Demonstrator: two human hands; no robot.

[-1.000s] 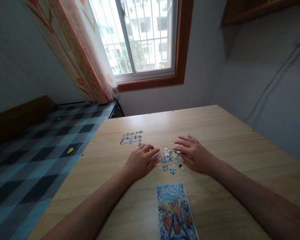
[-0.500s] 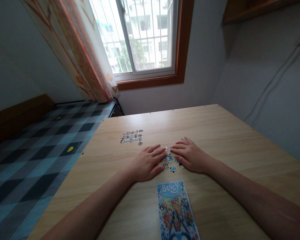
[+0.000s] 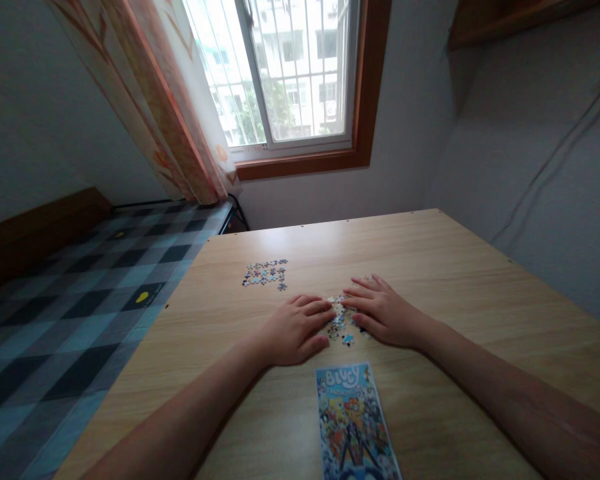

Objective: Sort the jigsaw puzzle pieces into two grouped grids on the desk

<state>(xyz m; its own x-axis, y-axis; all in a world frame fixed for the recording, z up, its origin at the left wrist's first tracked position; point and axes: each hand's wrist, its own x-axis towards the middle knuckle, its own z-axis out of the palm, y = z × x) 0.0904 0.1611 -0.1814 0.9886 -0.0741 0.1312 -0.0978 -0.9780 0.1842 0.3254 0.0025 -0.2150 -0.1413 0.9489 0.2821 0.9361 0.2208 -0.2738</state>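
Between my hands lies a loose heap of jigsaw puzzle pieces (image 3: 338,323), partly covered by my fingers. My left hand (image 3: 296,329) rests palm down at the heap's left side, fingers stretched toward it. From the right, my right hand (image 3: 383,311) lies flat with its fingers spread, the tips over the edge of the pieces. A single light-blue puzzle piece (image 3: 348,339) sits at the near side of the heap. Farther off to the left, several other puzzle pieces (image 3: 265,273) are laid out in rows. What lies under my palms is hidden.
A picture card (image 3: 353,420) marked "Bluey" lies on the wooden table (image 3: 460,267) close to me. Left of the table stands a bed (image 3: 80,287) with a checked cover. A window (image 3: 300,73) and a curtain (image 3: 170,120) are behind the table.
My left hand's fingers have drawn slightly closer together and lower. My right hand has barely shifted. Some pieces in the heap have moved a little; the view has drifted slightly.
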